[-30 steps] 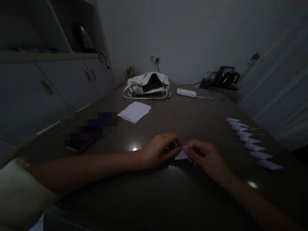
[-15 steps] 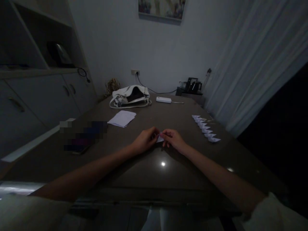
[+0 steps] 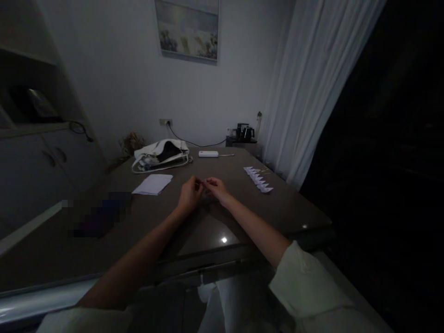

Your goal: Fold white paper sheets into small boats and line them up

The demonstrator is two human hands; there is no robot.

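My left hand (image 3: pixel 190 193) and my right hand (image 3: pixel 217 188) meet above the middle of the brown table (image 3: pixel 208 222), fingertips pinched together. Between them they hold a small folded paper, now almost wholly hidden by the fingers. To the right, a row of several small white folded paper boats (image 3: pixel 258 179) runs away from me along the table. A stack of white paper sheets (image 3: pixel 152 184) lies to the left of my left hand.
At the far edge sit a white handbag (image 3: pixel 161 155) and a white oblong device (image 3: pixel 208 154) with a short cable. A pixelated dark patch (image 3: pixel 104 215) covers something at left. Behind the table stands a black kettle (image 3: pixel 248 133); a white curtain (image 3: pixel 294 92) hangs at right.
My view has turned right and tilted up, so the table things appear further left. Both hands stay together at the paper, which showed white between the fingers before and is now mostly covered.
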